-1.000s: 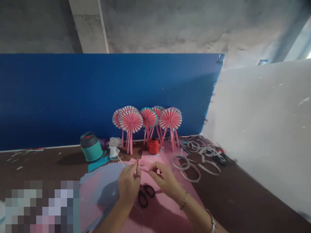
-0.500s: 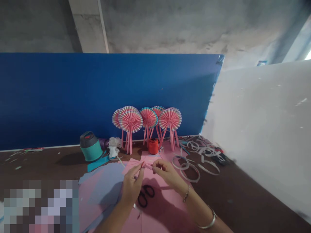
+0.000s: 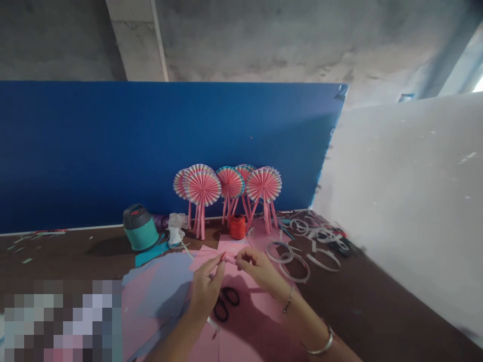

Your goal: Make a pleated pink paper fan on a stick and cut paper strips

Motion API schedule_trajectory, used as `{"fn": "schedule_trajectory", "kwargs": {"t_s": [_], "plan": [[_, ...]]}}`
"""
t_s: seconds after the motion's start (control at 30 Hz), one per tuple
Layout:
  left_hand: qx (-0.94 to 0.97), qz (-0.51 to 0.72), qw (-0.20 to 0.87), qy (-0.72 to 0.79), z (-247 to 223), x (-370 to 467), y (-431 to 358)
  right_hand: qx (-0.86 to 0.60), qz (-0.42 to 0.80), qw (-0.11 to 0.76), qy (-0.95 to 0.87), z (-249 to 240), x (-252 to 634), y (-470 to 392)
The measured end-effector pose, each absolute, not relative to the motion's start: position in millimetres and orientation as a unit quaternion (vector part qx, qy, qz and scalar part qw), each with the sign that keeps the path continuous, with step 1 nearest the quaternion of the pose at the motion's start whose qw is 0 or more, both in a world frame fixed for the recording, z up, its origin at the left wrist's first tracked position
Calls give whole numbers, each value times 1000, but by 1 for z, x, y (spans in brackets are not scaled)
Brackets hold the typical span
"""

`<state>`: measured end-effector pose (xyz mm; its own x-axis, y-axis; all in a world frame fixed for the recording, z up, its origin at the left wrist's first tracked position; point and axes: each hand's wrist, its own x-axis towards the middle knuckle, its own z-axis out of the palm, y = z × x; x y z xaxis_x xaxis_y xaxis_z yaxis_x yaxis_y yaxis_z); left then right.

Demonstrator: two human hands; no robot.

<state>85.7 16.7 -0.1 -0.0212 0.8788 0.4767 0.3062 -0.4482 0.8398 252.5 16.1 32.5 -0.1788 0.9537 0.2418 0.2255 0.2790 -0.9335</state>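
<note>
Between my two hands is a small rolled or folded strip of pink paper [image 3: 230, 259]. My left hand [image 3: 207, 282] pinches its left end between thumb and fingertips. At the other end, my right hand [image 3: 256, 269] grips it with thumb and curled fingers; a chain bracelet and a bangle are on that arm. Scissors with black handles [image 3: 226, 304] lie below the hands on pink paper sheets [image 3: 260, 322], their blades mostly hidden by my left hand and arm. Just beyond the hands stands a red jar [image 3: 237, 227].
Several pleated pink paper fans [image 3: 203, 189] on paper legs stand against the blue board [image 3: 113, 146]. A teal and black container [image 3: 141, 229] is at left. Curled white strips [image 3: 298, 251] lie at right, and bluish paper [image 3: 169, 281] at left front. The lower left corner is pixelated.
Both hands stay almost in place, still holding the pink paper strip. Its angle shifts slightly between the fingertips. Nothing else visibly moves, apart from a slight camera shift.
</note>
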Motion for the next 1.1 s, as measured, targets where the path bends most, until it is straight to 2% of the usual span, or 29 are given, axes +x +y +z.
{"fn": "schedule_trajectory", "kwargs": {"t_s": [0.27, 0.63, 1.1], "plan": [[634, 552, 302, 450, 2, 86, 16, -455, 421, 449, -644, 31, 253, 18], [568, 555, 431, 429, 14, 94, 8, -505, 387, 435, -638, 38, 248, 16], [549, 541, 456, 445, 16, 97, 6, -514, 437, 447, -588, 33, 248, 21]]}}
